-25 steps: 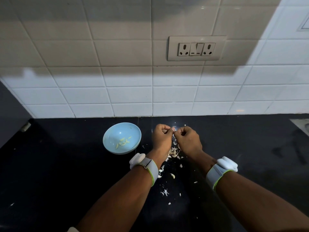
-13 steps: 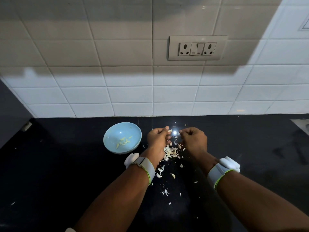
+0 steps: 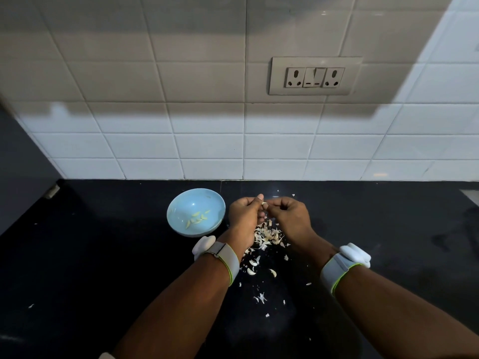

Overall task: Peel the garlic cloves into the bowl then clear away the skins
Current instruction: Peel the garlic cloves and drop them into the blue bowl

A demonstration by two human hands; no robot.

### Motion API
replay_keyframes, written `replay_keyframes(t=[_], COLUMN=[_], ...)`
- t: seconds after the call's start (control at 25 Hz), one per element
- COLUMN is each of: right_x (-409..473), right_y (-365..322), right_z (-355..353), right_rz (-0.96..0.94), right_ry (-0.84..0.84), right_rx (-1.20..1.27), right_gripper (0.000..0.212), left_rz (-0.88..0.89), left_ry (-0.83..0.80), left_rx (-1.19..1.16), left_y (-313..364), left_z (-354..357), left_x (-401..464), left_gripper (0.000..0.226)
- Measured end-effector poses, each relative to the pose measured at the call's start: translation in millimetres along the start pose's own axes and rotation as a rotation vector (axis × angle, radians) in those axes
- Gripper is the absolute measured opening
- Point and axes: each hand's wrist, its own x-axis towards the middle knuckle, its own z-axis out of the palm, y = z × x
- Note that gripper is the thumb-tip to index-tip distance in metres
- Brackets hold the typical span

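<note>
Peeling step in hand: left hand (image 3: 245, 215) and right hand (image 3: 290, 216) close together above skins (image 3: 267, 235), both pinching small garlic clove (image 3: 263, 203). Bowl (image 3: 195, 212) just left, holding peeled cloves (image 3: 197, 218). Next, likely: strip remaining skin, drop clove in bowl.
</note>
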Motion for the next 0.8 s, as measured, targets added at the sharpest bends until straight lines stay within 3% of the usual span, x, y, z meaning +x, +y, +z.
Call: replay_keyframes(t=[0.12, 0.24, 0.44, 0.64, 0.8], right_x=[0.7, 2.0, 7.6, 13.0, 12.2], right_y=[-5.8, -9.1, -1.3, 1.8, 0.5], right_z=[12.3, 28.6, 59.5, 92.1, 112.8], right_rz=[0.032, 0.086, 0.117, 0.105, 0.173], right_ry=[-0.003, -0.022, -0.135, -0.170, -0.233], right_rx=[0.164, 0.273, 0.032, -0.153, -0.100], right_gripper=[0.004, 0.007, 0.033, 0.028, 0.018], left_rz=[0.064, 0.157, 0.192, 0.182, 0.226], left_ry=[0.026, 0.201, 0.463, 0.552, 0.566], left_rx=[-0.008, 0.055, 0.115, 0.116, 0.107], left_y=[10.1, 15.1, 19.8, 29.9, 31.9], left_z=[-9.7, -22.1, -60.0, -86.1, -104.5], left_x=[0.3, 6.9, 16.1, 14.7, 15.2], left_gripper=[0.016, 0.023, 0.050, 0.063, 0.062])
